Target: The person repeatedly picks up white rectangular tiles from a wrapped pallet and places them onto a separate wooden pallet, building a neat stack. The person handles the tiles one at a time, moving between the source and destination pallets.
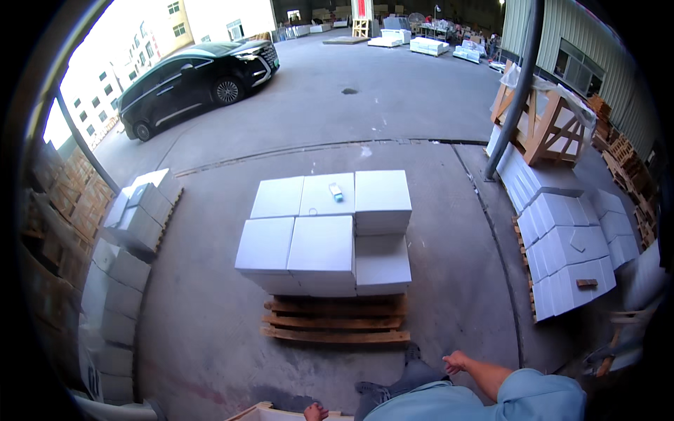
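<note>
My right hand [456, 362] hangs out in front of my blue sleeve, its fingers curled in and no object visible in them. Low at the frame's bottom edge, my left hand [316, 412] is also curled, beside the rim of a pale wooden crate [265, 413]; whether it touches the wood is unclear. Ahead of me stand stacks of white, flat-topped blocks or sheets [321, 242] on a brown wooden pallet [335, 324]. On a far stack lies a small white-and-teal item [336, 192], too small to name. Neither hand touches the stacks.
More white stacks stand on pallets at the left [144, 210] and right [569, 238]. A wooden crate frame [544, 119] rests on the right row beside a dark post [519, 91]. A black van [196, 84] is at the far left. A dark groove [491, 238] crosses the concrete floor.
</note>
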### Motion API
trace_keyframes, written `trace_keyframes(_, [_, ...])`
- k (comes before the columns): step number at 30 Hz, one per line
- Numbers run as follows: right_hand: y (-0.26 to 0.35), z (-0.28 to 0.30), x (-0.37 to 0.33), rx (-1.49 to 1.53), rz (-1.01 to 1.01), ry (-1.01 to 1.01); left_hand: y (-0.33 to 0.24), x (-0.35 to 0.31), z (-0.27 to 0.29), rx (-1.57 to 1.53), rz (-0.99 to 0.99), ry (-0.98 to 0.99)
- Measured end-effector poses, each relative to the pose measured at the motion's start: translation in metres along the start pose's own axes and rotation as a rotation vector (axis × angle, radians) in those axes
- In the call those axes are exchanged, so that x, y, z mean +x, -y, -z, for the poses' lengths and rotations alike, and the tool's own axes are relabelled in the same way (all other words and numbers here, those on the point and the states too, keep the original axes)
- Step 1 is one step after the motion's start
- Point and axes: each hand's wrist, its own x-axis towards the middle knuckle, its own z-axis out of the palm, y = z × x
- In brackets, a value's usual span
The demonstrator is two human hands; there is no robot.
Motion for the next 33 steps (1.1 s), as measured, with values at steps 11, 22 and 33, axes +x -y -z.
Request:
trace_keyframes(11, [0.057, 0.118, 0.065, 0.024, 0.053, -0.036, 0.019, -0.028, -0.101, -0.039, 0.044, -0.012])
trace_keyframes(22, [0.120, 0.134, 0.102, 0.281, 0.138, -0.066, -0.088, 0.003, -0.138, 0.397, -0.033, -0.213])
trace_keyframes(33, [0.151, 0.006, 0.126, 0.343, 0.063, -0.139, -0.374, 0.113, -0.356, 0.850, -1.114, -0.188])
